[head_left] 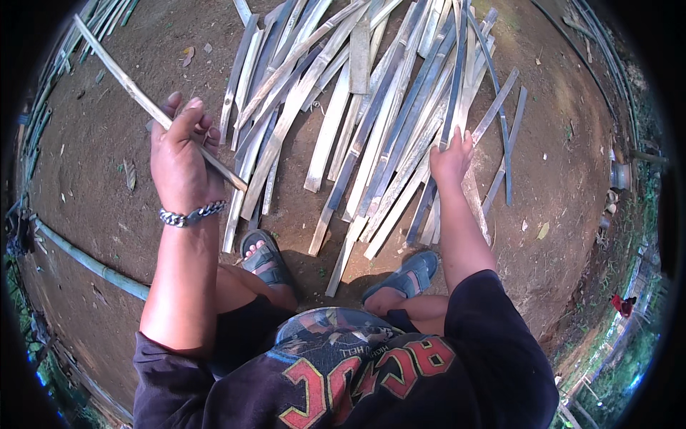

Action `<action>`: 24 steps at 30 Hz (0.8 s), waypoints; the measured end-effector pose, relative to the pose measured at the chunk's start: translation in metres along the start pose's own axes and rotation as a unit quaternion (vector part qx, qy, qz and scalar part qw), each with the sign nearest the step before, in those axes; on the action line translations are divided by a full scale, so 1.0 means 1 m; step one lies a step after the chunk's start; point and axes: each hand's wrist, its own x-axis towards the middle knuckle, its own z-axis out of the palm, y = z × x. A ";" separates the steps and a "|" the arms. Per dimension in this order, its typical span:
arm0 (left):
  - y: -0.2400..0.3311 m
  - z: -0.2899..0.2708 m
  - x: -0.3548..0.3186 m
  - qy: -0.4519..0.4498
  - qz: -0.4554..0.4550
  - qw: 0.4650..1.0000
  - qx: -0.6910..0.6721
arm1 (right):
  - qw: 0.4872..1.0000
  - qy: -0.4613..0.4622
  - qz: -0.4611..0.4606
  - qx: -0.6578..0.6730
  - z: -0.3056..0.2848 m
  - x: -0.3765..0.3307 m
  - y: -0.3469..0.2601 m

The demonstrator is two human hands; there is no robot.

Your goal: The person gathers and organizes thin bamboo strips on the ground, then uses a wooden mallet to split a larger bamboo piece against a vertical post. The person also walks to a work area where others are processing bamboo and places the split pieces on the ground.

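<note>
My left hand (180,168), with a chain bracelet at the wrist, is raised and closed round a pale split bamboo strip (121,75). That strip slants from the upper left down past my palm, its lower end pointing at the pile. Forward and to the right, my right hand (451,163) reaches down to the pile, its fingers closed on a dark bamboo strip (455,96). Pale and dark bamboo strips (330,139) lie heaped in front of me, crossing at many angles. The fingertips of my right hand are partly hidden.
Bare brown soil (557,193) surrounds the pile, with scattered dry leaves. My sandalled feet, the left sandal (268,261) and the right sandal (407,275), stand at its near edge. A bamboo pole (89,261) lies at the left; more strips (107,25) lie at the far left.
</note>
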 end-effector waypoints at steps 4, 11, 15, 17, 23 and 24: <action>0.026 -0.021 0.012 0.045 0.055 0.997 -0.034 | 0.987 -0.125 -0.098 0.021 -0.004 -0.017 -0.052; 0.064 -0.060 0.025 0.071 0.130 0.986 -0.071 | 0.986 -0.156 -0.050 -0.008 0.054 -0.066 -0.076; 0.082 -0.083 0.038 0.050 0.123 0.988 -0.076 | 0.990 -0.132 0.026 0.046 0.060 -0.064 -0.079; 0.086 -0.094 0.047 0.013 0.114 0.992 -0.060 | 0.985 -0.120 0.084 0.092 0.064 -0.053 -0.078; 0.015 -0.132 0.093 -0.138 0.035 0.984 0.108 | 0.928 -0.171 0.132 0.305 0.073 -0.046 -0.096; -0.007 -0.132 0.097 -0.152 0.016 0.978 0.139 | 0.958 -0.129 0.077 0.244 0.074 -0.052 -0.102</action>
